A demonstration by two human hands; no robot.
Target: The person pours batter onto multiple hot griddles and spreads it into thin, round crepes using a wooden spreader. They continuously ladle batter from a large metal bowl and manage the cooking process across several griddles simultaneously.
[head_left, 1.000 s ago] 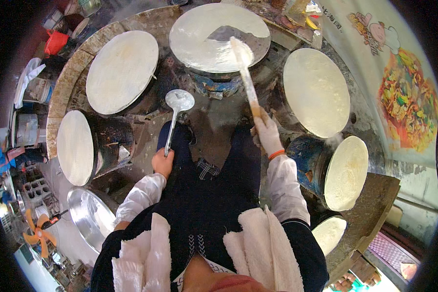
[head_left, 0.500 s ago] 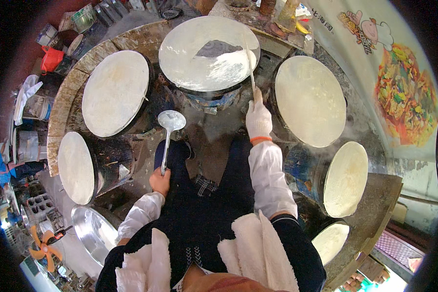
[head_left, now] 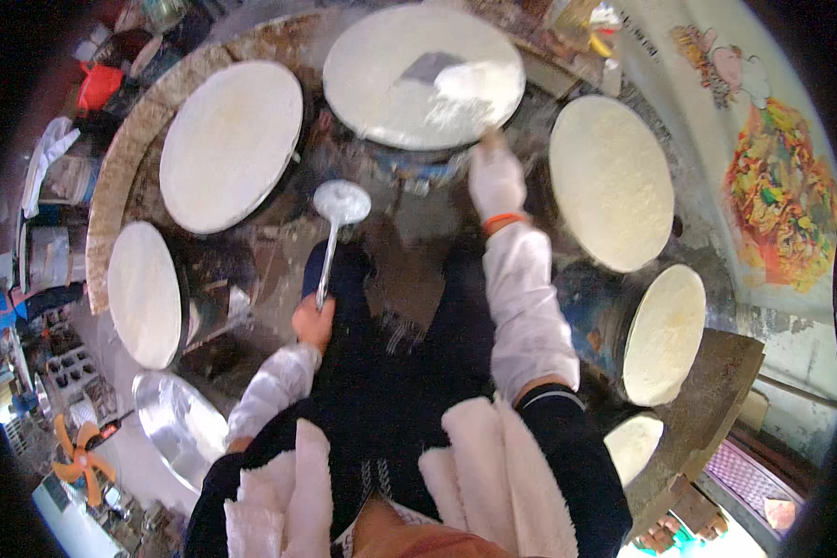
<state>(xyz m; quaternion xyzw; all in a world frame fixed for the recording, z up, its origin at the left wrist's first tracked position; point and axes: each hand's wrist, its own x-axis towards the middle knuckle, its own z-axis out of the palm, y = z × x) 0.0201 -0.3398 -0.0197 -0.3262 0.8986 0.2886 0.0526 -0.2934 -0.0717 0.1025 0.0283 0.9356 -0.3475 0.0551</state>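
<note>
A: What's the left hand (head_left: 313, 321) up to?

B: It's bare, clamped round the slim handle of a metal ladle (head_left: 342, 202); the round, shallow bowl is smeared with white and sits just beyond the left knee

A: And the right hand (head_left: 498, 181)?

B: Wrapped in a pale cloth glove and clamped on a wooden handle (head_left: 493, 141) by the near edge of the front griddle (head_left: 425, 67); past that the tool blurs, so I can't tell its shape

A: What covers that griddle?

B: A smooth, pale sheet of batter (head_left: 372, 79), with a thicker, bright white puddle (head_left: 479, 86) on the right and a dark bare patch beside it

A: And around them?

B: More flat, round pale sheets (head_left: 612, 181) on both sides, plus a shiny metal basin (head_left: 158, 418) at lower left
</note>
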